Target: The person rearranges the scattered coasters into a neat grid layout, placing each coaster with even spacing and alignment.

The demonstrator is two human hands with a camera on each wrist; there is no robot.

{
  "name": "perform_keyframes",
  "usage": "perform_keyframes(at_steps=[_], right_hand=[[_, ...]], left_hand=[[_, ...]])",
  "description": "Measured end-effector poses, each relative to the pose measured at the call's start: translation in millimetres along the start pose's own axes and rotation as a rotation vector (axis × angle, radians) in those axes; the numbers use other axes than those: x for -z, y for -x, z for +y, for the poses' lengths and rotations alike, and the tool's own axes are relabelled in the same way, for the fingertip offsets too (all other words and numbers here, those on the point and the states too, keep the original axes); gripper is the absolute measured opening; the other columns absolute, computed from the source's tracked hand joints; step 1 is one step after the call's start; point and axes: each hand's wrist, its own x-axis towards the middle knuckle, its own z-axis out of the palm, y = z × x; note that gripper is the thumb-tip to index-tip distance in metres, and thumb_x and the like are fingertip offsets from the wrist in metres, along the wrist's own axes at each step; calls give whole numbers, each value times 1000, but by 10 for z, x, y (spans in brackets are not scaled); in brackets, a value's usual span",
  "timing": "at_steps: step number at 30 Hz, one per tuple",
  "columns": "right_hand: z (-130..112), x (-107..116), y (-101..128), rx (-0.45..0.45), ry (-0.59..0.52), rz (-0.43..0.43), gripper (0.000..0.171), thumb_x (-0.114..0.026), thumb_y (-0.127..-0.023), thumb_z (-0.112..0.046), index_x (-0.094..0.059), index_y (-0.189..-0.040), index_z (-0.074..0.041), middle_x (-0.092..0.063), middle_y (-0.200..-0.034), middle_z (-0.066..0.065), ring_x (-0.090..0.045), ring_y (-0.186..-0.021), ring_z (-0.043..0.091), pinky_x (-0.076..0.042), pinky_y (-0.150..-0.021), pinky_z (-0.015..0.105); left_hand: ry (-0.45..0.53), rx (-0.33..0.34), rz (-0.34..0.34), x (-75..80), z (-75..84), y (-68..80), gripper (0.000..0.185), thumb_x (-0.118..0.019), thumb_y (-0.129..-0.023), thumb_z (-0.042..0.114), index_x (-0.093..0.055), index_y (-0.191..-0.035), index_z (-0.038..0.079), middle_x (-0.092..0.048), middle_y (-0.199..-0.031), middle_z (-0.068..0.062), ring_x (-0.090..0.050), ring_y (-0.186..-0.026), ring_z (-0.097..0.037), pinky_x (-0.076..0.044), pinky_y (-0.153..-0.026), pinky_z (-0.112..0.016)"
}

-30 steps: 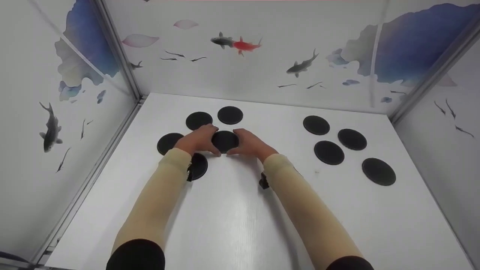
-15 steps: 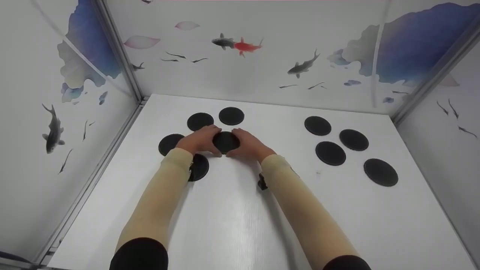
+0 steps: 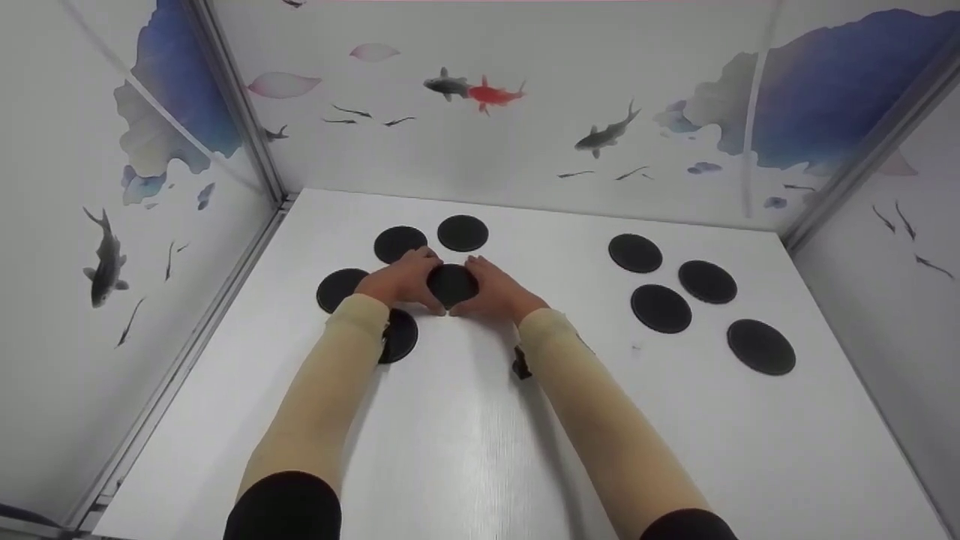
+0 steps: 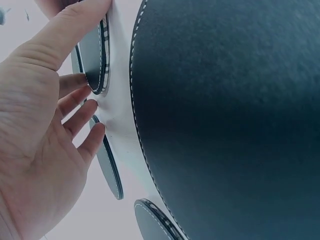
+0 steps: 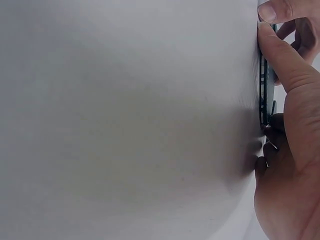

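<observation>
Between both hands lies a round black coaster (image 3: pixel 452 285), left of the white table's middle. My left hand (image 3: pixel 409 279) grips its left side, and my right hand (image 3: pixel 496 291) grips the right side; the two thumbs nearly meet along its near edge. In the right wrist view the held coaster's edge (image 5: pixel 265 95) shows dark layers with a paler band between; whether it is one coaster or a stack, I cannot tell. Another coaster (image 3: pixel 401 335), pale-stitched round its rim, lies partly under my left wrist and fills much of the left wrist view.
Around my left hand lie more black coasters: one at the left (image 3: pixel 339 291), one behind (image 3: pixel 400 244) and one farther back (image 3: pixel 463 233). Several others, such as a near-right coaster (image 3: pixel 760 346), are spread on the right. Walls printed with fish (image 3: pixel 493 92) enclose the table's back and sides.
Both hands stay at the same coaster with little movement. The thumbs have come slightly closer together at its near edge. The other coasters lie as before.
</observation>
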Motion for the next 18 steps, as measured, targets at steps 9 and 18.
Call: perform_keyframes(at_steps=[9,18], right_hand=[[49,-11,-34,20,-33,26,113,-93,-88,-51,-34,-173,-7,-26,-182,8,-18,-170,26,-20,-135,41],[57,-30,-36,84,-81,41,108,-94,-87,-43,-37,-169,-3,-37,-176,15,-32,-164,29,-26,-133,42]], left_hand=[[-22,19,-24,30,47,-47,92,-100,-81,45,-58,-154,8,-49,-149,-13,-48,-136,-31,-50,-115,-53],[-3,48,-37,-42,44,-105,86,-101,-78,45,-61,-144,7,-52,-139,-13,-51,-129,-30,-52,-112,-51]])
